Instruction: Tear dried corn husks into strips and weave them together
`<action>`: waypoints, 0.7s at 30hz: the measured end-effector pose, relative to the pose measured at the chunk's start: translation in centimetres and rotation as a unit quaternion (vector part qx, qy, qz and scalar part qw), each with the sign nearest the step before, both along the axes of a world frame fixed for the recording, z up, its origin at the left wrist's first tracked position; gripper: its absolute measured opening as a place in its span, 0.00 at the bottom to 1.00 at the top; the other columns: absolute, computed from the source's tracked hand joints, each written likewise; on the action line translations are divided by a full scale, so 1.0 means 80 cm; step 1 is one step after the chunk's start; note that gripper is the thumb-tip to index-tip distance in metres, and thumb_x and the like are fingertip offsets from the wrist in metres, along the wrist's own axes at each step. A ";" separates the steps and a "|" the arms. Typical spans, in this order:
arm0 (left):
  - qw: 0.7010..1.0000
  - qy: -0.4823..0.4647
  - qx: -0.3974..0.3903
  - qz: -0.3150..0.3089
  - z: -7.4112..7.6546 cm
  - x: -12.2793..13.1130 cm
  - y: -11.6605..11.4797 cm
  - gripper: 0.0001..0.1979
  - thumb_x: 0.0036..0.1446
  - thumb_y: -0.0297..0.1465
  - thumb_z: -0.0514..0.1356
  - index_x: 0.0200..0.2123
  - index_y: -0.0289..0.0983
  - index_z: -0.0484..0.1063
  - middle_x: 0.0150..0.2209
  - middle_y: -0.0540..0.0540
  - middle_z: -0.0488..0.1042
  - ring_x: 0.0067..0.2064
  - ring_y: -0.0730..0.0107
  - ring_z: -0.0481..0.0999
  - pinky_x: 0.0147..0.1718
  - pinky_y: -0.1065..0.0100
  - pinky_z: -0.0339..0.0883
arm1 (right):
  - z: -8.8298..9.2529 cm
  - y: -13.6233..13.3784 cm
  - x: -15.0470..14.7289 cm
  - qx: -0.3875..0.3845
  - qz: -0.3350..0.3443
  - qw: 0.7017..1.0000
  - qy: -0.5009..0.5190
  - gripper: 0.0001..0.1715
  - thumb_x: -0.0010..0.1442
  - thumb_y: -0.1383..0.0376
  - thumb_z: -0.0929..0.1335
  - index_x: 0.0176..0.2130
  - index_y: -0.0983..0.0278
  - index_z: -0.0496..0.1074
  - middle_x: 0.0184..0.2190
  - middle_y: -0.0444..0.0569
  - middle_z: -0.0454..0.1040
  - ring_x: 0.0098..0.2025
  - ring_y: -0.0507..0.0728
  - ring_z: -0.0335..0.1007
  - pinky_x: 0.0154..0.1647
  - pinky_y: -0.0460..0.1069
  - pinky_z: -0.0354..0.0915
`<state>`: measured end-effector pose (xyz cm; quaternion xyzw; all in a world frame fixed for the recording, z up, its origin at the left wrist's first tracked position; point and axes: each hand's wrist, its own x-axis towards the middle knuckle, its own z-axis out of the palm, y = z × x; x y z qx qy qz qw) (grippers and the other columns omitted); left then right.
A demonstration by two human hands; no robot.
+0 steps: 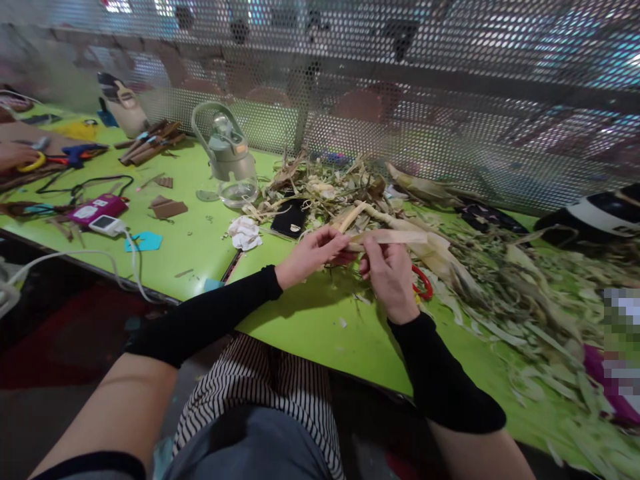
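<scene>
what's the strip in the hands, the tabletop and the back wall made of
Strip: seemingly dried corn husk, pale tan, matte and fibrous, pinched by left hand and right hand. Tabletop: smooth lime-green surface with slight sheen, perhaps laminate. Back wall: likely perforated sheet metal, grey with rows of small holes.

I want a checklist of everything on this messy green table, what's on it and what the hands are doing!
Surface: green table, littered with scraps.
Job's things: pale husk strip, pinched at both ends by left hand and right hand.
Clutter: dried husk pile, water bottle, crumpled tissue, black phone, red scissors, brown sticks.
Cables: white charger cable; black cord.
Surroundings: perforated metal screen; another person's hand.
</scene>
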<state>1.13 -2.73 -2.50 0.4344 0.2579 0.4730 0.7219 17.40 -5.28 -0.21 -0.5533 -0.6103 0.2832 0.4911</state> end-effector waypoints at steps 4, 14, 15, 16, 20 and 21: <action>0.998 0.022 -0.014 0.054 0.001 0.001 0.007 0.16 0.62 0.34 0.70 0.32 0.36 0.65 0.29 0.55 0.76 0.32 0.79 0.78 0.44 0.67 0.76 | 0.000 0.001 0.002 -0.004 0.016 0.996 -0.090 0.24 0.67 0.43 0.68 0.33 0.59 0.74 0.17 0.42 0.69 0.17 0.54 0.60 0.21 0.51 0.59; 0.994 0.049 -0.015 0.092 0.005 -0.008 0.013 0.14 0.64 0.34 0.69 0.33 0.35 0.68 0.31 0.52 0.78 0.35 0.77 0.79 0.45 0.67 0.75 | -0.011 0.008 0.017 0.124 0.059 0.945 -0.297 0.16 0.71 0.54 0.65 0.40 0.60 0.78 0.37 0.54 0.81 0.35 0.61 0.74 0.38 0.54 0.68; 0.994 0.047 -0.024 0.093 0.005 -0.008 0.013 0.15 0.64 0.35 0.69 0.33 0.35 0.68 0.31 0.51 0.78 0.35 0.77 0.79 0.46 0.67 0.75 | -0.011 0.009 0.019 0.116 0.056 0.940 -0.315 0.18 0.72 0.52 0.64 0.39 0.61 0.77 0.36 0.55 0.80 0.35 0.62 0.74 0.38 0.54 0.68; 0.994 0.045 -0.033 0.094 0.006 -0.008 0.013 0.15 0.64 0.35 0.69 0.32 0.35 0.67 0.32 0.51 0.78 0.35 0.77 0.79 0.46 0.67 0.75 | -0.010 0.009 0.020 0.106 0.054 0.936 -0.333 0.21 0.73 0.51 0.63 0.39 0.61 0.76 0.35 0.55 0.79 0.35 0.62 0.74 0.37 0.55 0.68; 0.993 0.047 -0.053 0.099 0.011 -0.008 0.014 0.14 0.67 0.34 0.66 0.31 0.35 0.67 0.32 0.50 0.78 0.33 0.79 0.78 0.45 0.68 0.75 | -0.003 0.007 0.020 0.063 0.053 0.935 -0.345 0.26 0.73 0.45 0.61 0.32 0.59 0.68 0.31 0.53 0.77 0.33 0.62 0.73 0.35 0.54 0.67; 0.992 0.049 -0.052 0.099 0.013 -0.008 0.014 0.13 0.69 0.33 0.64 0.32 0.35 0.68 0.32 0.50 0.78 0.33 0.79 0.78 0.45 0.69 0.75 | -0.001 0.005 0.019 0.035 0.061 0.944 -0.322 0.26 0.73 0.44 0.61 0.32 0.59 0.68 0.30 0.52 0.76 0.31 0.61 0.73 0.33 0.54 0.66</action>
